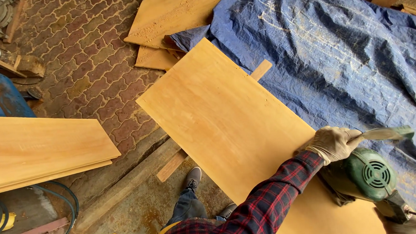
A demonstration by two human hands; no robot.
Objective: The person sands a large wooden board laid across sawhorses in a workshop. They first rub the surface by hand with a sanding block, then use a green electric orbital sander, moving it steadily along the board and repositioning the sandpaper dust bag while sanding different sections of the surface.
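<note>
Plywood, light and smooth, is the landmark in the head view: a large plywood sheet [227, 125] lies slanted across the middle of the picture, propped on a wooden batten [261, 69] that sticks out from under its far edge and another batten [171, 165] under its near edge. I judge that it rests on these so the surface stays off the ground and flat for the tool.

On the near right corner of this sheet sits a green electric sander [363, 176]. The left hand [333, 143], in a pale glove with a red checked sleeve behind it, is closed around the front handle of the sander, just at the right edge of the sheet. The right hand [406, 224], also gloved, is at the rear grip of the machine at the bottom corner of the picture; it is cut by the frame, so I cannot tell how firmly it is closed. The sander therefore lies between the two hands, under them, pressed down on the sheet.

To the right of the sheet a blue tarpaulin [337, 48] covers the ground, dusted with sawdust. To the left of the sheet, well apart, a stack of boards [39, 147] lies over the brick paving [91, 56]. Beyond the far corner more boards [174, 14] lie partly under the tarpaulin. Below the near edge the person's shoe [192, 177] stands on the concrete.
</note>
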